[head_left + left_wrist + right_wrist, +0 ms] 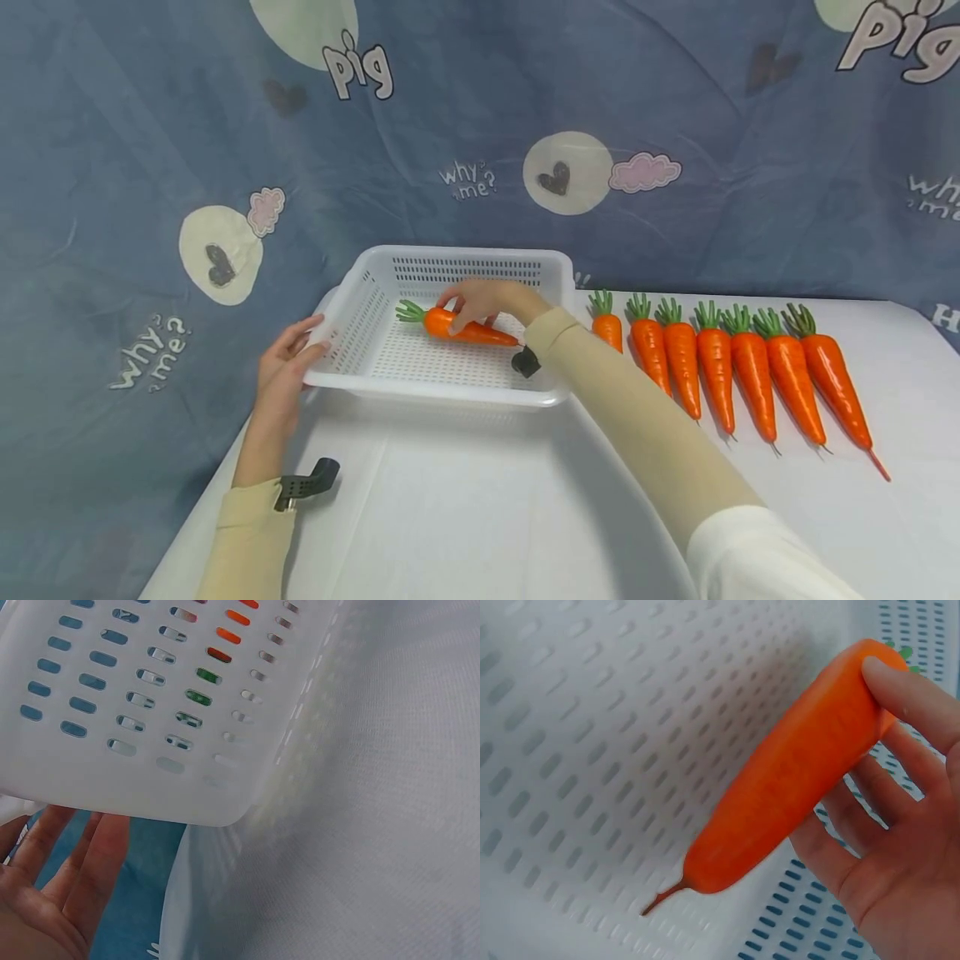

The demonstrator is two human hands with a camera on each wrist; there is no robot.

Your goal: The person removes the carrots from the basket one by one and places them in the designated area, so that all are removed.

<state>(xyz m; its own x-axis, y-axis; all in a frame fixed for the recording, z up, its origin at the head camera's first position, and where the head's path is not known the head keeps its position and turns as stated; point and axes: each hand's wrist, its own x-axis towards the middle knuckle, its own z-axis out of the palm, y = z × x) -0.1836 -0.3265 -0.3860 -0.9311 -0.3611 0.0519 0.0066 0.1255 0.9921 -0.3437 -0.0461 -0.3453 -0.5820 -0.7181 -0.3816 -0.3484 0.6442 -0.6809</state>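
Note:
Inside the white slotted basket (442,400), an orange carrot (480,333) with a green top lies crosswise, its leaves toward the left. My right hand (483,302) grips this carrot near its thick end; in the right wrist view the thumb lies over the carrot (787,776) and the fingers pass beneath it. My left hand (283,371) holds the basket's left rim, thumb on the upper edge. In the left wrist view, fingers (97,877) show under the basket's end wall (135,772), and orange and green show through the slots.
A row of several carrots (716,367) lies on the white table (465,500) right of the basket, leaves toward the back. The right forearm partly covers the nearest ones. A blue printed cloth (420,125) hangs behind and to the left.

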